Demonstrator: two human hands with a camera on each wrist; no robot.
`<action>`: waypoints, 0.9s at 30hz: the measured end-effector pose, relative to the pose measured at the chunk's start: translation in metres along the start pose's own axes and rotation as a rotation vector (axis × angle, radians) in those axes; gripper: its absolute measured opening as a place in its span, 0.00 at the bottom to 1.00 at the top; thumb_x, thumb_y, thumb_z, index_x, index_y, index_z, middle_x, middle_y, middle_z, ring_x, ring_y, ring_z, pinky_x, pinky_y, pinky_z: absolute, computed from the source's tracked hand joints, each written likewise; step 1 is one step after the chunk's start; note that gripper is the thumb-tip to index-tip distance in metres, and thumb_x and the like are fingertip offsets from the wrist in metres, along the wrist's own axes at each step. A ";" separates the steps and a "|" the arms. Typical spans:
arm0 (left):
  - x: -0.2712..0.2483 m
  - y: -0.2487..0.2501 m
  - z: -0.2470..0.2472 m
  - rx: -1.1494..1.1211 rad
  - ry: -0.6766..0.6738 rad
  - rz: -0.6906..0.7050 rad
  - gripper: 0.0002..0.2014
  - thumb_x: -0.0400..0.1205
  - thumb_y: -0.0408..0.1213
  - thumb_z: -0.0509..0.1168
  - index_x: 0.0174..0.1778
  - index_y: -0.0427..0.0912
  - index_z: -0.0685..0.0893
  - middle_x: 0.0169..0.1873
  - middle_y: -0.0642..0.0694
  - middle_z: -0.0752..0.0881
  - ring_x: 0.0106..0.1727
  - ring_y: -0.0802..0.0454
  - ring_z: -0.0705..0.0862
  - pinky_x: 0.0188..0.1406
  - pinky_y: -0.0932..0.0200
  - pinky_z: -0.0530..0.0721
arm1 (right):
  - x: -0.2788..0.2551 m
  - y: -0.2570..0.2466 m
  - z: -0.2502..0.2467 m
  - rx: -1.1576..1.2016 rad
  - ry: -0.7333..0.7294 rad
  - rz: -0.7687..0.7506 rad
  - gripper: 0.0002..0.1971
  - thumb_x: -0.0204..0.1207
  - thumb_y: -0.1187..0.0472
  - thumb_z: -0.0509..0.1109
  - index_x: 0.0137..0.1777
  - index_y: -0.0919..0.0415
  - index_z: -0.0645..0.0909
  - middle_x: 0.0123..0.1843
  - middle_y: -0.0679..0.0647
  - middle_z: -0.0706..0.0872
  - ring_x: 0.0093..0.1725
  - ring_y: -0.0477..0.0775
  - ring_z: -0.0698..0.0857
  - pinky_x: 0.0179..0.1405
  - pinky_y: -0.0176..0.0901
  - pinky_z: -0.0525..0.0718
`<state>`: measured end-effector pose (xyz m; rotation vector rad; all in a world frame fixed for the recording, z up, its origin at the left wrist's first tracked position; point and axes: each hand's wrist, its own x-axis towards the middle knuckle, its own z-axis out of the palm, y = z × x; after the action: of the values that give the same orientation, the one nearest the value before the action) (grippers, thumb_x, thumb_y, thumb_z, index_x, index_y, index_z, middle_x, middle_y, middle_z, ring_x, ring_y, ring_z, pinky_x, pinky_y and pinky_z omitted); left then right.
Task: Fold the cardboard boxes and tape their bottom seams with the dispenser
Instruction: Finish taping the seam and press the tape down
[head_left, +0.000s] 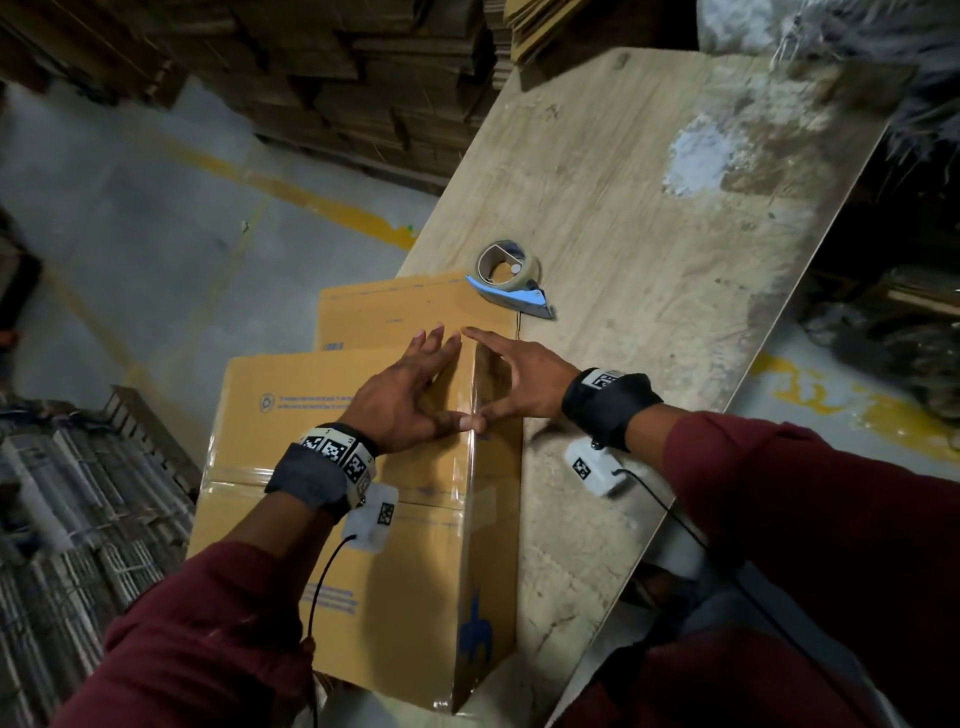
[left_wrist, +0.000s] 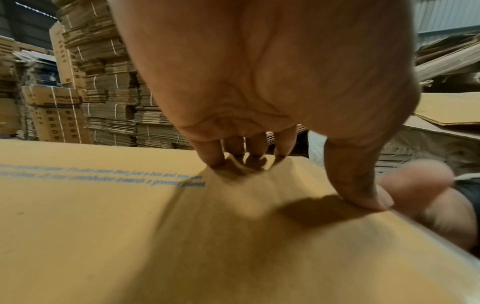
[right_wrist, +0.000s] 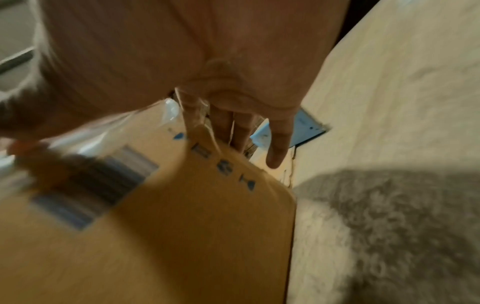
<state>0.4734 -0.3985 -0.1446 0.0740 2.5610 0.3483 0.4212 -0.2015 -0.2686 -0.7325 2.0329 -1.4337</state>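
Observation:
A folded brown cardboard box (head_left: 291, 426) with blue print stands on the table's near left, clear tape running across its top and down its right side. My left hand (head_left: 410, 389) lies open on the box top (left_wrist: 130, 226) with straight fingers pressing near the right edge. My right hand (head_left: 519, 379) is open too, spread over the box's right side (right_wrist: 194, 226), its thumb meeting my left thumb at the top edge. A blue tape dispenser (head_left: 511, 283) with a clear roll lies on the table just beyond the hands, its blue body (right_wrist: 309, 127) showing past my fingers. A flat cardboard sheet (head_left: 395, 312) lies behind the box.
The worn plywood table (head_left: 649, 208) stretches away to the upper right. Stacks of flattened cartons (head_left: 337, 78) stand on the floor beyond, seen also as bundled cartons (left_wrist: 111, 102). More bundles (head_left: 78, 493) lie low at the left, by the concrete floor with yellow lines (head_left: 156, 208).

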 end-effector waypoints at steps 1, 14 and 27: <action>0.000 0.001 -0.002 -0.003 -0.012 0.008 0.59 0.69 0.68 0.77 0.92 0.60 0.51 0.91 0.59 0.45 0.90 0.60 0.40 0.89 0.40 0.59 | 0.001 -0.001 0.006 0.022 0.027 -0.016 0.62 0.58 0.39 0.89 0.89 0.42 0.56 0.84 0.50 0.73 0.78 0.51 0.75 0.78 0.48 0.75; -0.007 0.002 0.008 -0.001 -0.079 -0.016 0.82 0.52 0.63 0.89 0.92 0.54 0.38 0.90 0.52 0.30 0.89 0.52 0.31 0.89 0.44 0.45 | -0.023 -0.002 0.020 -0.192 0.055 -0.098 0.88 0.36 0.25 0.87 0.86 0.37 0.26 0.92 0.51 0.36 0.91 0.56 0.45 0.83 0.70 0.65; -0.117 -0.021 0.070 -0.112 0.526 -0.180 0.43 0.74 0.69 0.75 0.79 0.44 0.81 0.81 0.43 0.78 0.81 0.46 0.77 0.78 0.46 0.78 | -0.032 -0.027 0.032 -0.789 0.043 -0.307 0.77 0.43 0.13 0.73 0.90 0.39 0.39 0.88 0.69 0.29 0.88 0.71 0.34 0.81 0.84 0.49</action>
<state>0.6105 -0.4166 -0.1470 -0.3292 3.0250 0.4929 0.4696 -0.2085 -0.2481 -1.3805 2.6125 -0.7384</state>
